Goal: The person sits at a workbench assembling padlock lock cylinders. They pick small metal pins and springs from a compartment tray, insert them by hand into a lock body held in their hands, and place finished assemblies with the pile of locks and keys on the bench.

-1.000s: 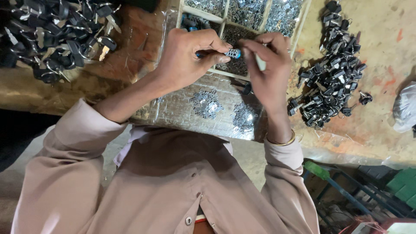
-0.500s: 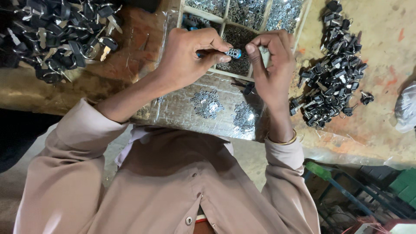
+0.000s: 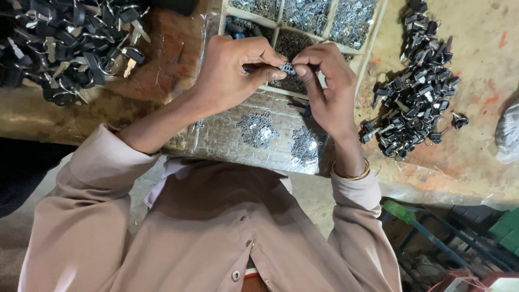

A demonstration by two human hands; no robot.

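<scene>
Small shiny metal part [image 3: 287,68] pinched at twelve o'clock, matt black plastic-headed keys [image 3: 416,92] at two, glossy metal bits in a wooden tray [image 3: 367,59], crinkled clear plastic sheet [image 3: 227,135], rough worn bench [image 3: 476,157], matt cloth shirt [image 3: 216,238].

The small metal part [image 3: 287,67] is mostly hidden between both hands' fingertips [image 3: 300,71].

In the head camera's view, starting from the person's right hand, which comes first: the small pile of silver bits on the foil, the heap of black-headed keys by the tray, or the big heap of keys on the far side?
From the right hand:
1. Small pile of silver metal bits on the foil, just below the wrist.
2. Heap of black-headed keys, on the table beyond the tray's edge on that hand's side.
3. Big heap of black-headed keys, across at the opposite top corner, past the left hand.
</scene>
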